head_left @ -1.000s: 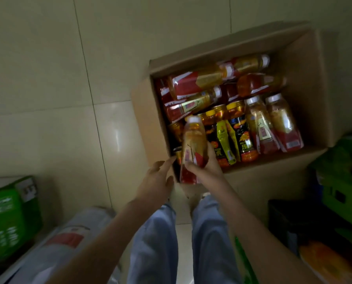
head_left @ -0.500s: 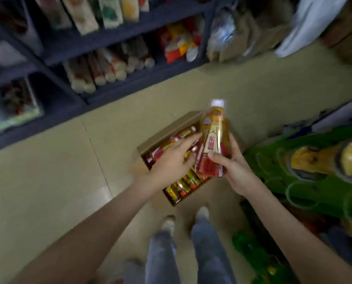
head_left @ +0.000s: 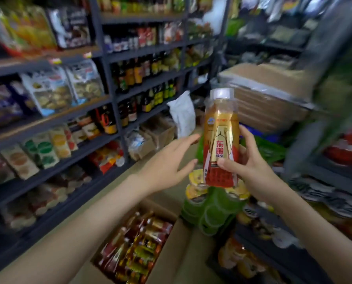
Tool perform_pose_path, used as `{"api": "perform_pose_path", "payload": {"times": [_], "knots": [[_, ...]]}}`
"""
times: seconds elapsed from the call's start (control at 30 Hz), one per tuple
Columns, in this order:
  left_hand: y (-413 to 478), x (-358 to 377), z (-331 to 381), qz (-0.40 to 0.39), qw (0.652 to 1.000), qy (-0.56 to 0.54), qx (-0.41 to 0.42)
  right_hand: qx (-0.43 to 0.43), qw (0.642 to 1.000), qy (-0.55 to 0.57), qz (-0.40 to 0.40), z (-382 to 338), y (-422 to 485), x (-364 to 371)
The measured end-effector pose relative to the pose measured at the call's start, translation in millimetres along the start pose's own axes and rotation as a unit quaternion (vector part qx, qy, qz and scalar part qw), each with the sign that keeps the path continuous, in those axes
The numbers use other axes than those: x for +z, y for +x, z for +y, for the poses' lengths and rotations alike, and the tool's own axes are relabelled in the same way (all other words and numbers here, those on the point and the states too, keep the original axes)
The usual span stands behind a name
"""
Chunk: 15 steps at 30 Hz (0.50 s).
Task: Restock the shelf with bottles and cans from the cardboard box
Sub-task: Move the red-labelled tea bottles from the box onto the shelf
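Change: view swung up from the floor to the shelving; bottle (head_left: 220,140) rose to chest height, and the box dropped to the bottom of the frame.
Head view, bottle: upright, white cap on top, gold and red label facing the camera; held in the air, above and clear of the box, and not on any shelf.
Head view, right hand (head_left: 250,167): gripped the bottle low on its label, thumb across the front and fingers wrapped behind.
Head view, left hand (head_left: 166,167): held nothing; fingers were straight and spread, with the tips just beside the bottle's left edge. Could not tell if they touched it.
Head view, cardboard box (head_left: 175,257): sat open on the floor below the arms, packed with bottles and cans (head_left: 136,247) lying close together.
Head view, shelf (head_left: 117,119): dark metal racking on the left, well apart from the bottle; dark bottles (head_left: 142,70) filled the middle rows and snack packets (head_left: 48,152) the lower left ones.
Head view, other: green can pack (head_left: 212,212) stood just under the held bottle; the right side was too blurred to read.
Progress: early, by my read. One bottle was out and in hand, none was seen being placed, and the box looked nearly full.
Left to do: carry this bottle to a drinks row, set it down, then repeat for the rest of the box.
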State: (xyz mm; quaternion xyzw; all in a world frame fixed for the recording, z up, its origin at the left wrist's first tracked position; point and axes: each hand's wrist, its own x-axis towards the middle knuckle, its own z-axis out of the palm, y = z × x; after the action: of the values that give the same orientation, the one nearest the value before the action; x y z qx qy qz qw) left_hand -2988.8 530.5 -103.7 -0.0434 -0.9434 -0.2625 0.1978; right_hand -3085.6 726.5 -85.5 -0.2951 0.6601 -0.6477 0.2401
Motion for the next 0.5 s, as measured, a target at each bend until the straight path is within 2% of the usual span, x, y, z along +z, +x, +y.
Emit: {"api": "perform_pose_path", "payload": {"times": [0.1,0.23,0.3,0.37,0.5], "knots": [[32.8,19.1,102.1,0.028,0.994,-0.055,0.089,-0.044,0.999,0.010,0.011,-44.1,-60.6,-72.0],[54.5,34.6,216.8,0.107,0.974,-0.136,0.146,-0.102,0.994,-0.016,-0.025,-90.8,-129.8,-130.7],[53.7,35.2,243.0,0.148,0.957,-0.166,0.188,-0.114,0.992,-0.011,-0.046,-103.5,-150.3,-136.5],[47.7,26.3,258.1,0.168,0.952,-0.151,0.208,-0.120,0.991,-0.009,-0.064,-113.2,-162.4,-134.3],[43.6,5.9,283.9,0.171,0.956,-0.135,0.194,-0.150,0.986,-0.007,-0.074,-135.9,-177.1,-137.8]]}}
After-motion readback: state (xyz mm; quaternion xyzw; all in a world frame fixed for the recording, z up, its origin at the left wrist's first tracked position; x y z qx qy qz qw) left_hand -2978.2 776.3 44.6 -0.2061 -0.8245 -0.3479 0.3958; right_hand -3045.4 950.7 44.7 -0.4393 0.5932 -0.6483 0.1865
